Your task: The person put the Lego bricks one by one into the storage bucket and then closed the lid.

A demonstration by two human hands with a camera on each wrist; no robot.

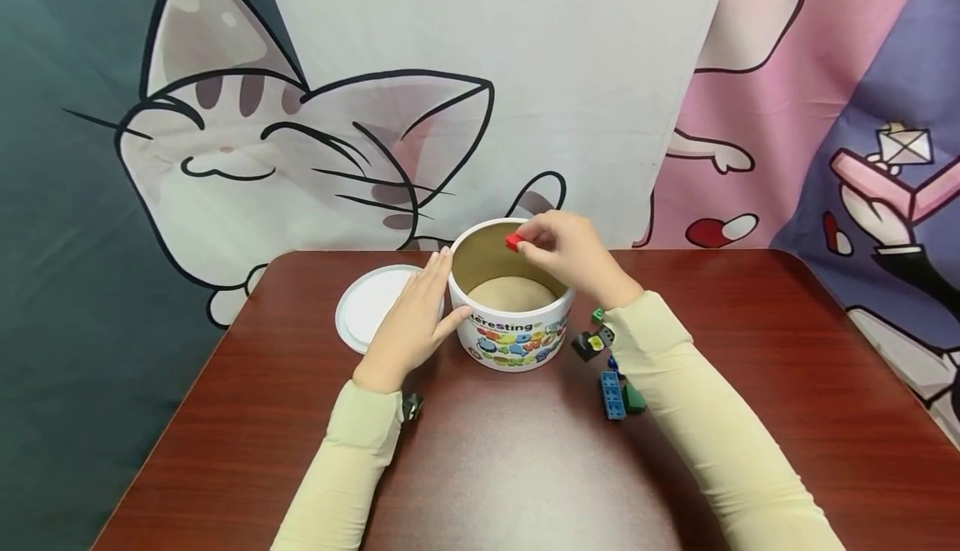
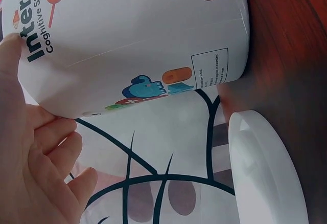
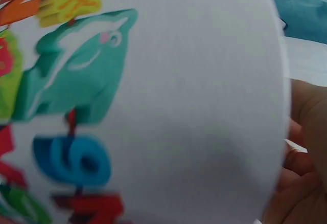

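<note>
Right grip pinching red block at mouth of tub; left grip resting wide against its side, likely steadying it. Lowering block well inside before releasing: probably making for a cleaner drop

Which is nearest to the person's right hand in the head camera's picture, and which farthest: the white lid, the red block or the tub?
Nearest to the right hand first:
1. Red block: pinched at the fingertips.
2. Tub: its opening lies just below the hand.
3. White lid: on the table, on the tub's left.
</note>
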